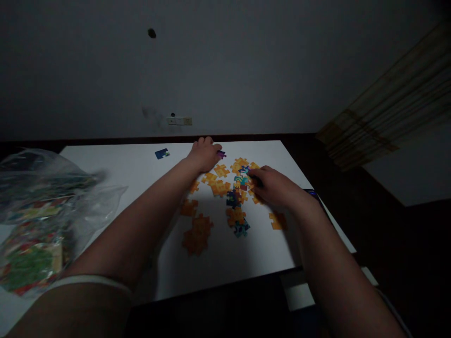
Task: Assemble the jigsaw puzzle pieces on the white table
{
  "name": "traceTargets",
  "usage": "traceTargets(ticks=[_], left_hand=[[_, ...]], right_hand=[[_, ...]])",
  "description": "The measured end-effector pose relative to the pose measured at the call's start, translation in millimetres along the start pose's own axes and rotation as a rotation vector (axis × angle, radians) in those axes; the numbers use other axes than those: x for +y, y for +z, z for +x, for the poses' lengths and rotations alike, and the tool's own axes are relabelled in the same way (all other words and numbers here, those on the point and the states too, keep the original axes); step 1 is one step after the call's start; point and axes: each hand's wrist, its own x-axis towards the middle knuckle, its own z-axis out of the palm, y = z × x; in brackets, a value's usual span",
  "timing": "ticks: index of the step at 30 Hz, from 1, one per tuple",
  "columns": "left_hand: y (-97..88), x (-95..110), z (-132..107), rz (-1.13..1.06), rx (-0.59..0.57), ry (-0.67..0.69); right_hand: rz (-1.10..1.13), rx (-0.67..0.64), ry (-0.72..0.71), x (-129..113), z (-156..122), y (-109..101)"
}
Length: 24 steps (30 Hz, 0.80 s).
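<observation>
Near the far edge of the white table, my left hand [205, 155] is closed, its thumb against a purple puzzle piece [221, 154]. My right hand [269, 185] is bent over the right side of the pile, fingertips pinched at a blue-and-white puzzle piece [244, 170]; the palm side is in shadow. Orange puzzle pieces [220, 188] lie scattered and overlapping between the hands. Among them are a teal piece [241, 181], a dark blue piece [232, 199] and a patterned teal piece [241, 228]. Closer to me is an orange cluster [198, 234].
Clear plastic bags [38, 220] of colourful pieces cover the table's left side. A dark blue puzzle piece [162, 153] lies at the far left, a single orange piece [278, 221] by my right forearm. A dark device [311, 193] rests at the right edge. Behind stands a wall [246, 70].
</observation>
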Motion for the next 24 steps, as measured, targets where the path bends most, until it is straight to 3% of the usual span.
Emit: traceTargets(ticks=[3, 6, 9, 13, 16, 19, 21, 24], left_hand=[[-11.6, 28.6, -18.4, -0.001, -0.043, 0.129], [-18.2, 58.0, -46.9, -0.152, -0.257, 0.306], [-15.2, 78.4, -74.2, -0.150, -0.292, 0.296], [-8.1, 84.8, -89.7, -0.175, -0.293, 0.262], [-14.0, 77.7, -88.5, -0.321, -0.312, 0.234], [-31.0, 56.3, -84.5, -0.610, -0.354, 0.167], [-44.1, 30.6, -82.3, -0.815, -0.319, 0.096], [-56.6, -21.3, -82.4, -0.907, -0.185, -0.085]], right_hand=[[0.035, 0.023, 0.030, 4.8, -1.7, 2.8], [0.047, 0.039, 0.045, 11.4, -1.4, -2.9], [0.072, 0.025, 0.072, 16.7, 1.5, -10.3], [0.070, -0.019, 0.120, 24.2, 6.5, -16.5], [0.070, 0.018, 0.132, 30.7, 6.2, -20.1], [0.120, 0.064, 0.098, 33.0, 5.4, -25.5], [0.167, 0.052, 0.071, 29.9, 9.6, -28.9], [0.188, 0.038, 0.047, 20.9, 25.1, -28.7]])
